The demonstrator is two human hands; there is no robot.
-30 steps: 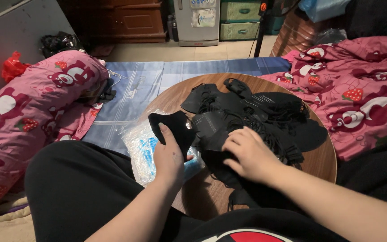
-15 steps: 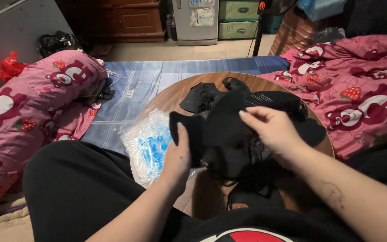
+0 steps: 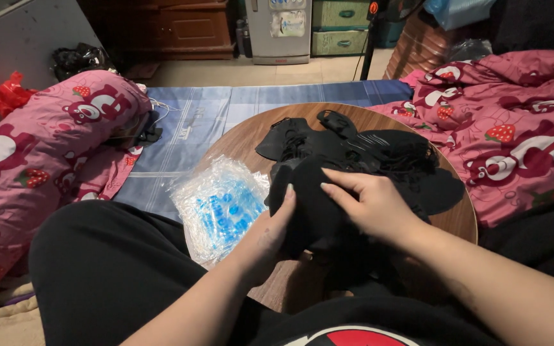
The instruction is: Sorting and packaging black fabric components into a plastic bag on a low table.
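We see a round wooden table (image 3: pixel 463 221) carrying a pile of black cloth pieces (image 3: pixel 360 160) that covers most of its top from the centre out to 3 o'clock. At its 9 o'clock edge lies a clear plastic bag of blue items (image 3: pixel 219 208), overhanging the rim. The table stands on a blue mat (image 3: pixel 206 122).

Both hands (image 3: pixel 328 214) on black fabric (image 3: pixel 315 198)

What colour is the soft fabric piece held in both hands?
Black fabric piece, plain; head view shows it.
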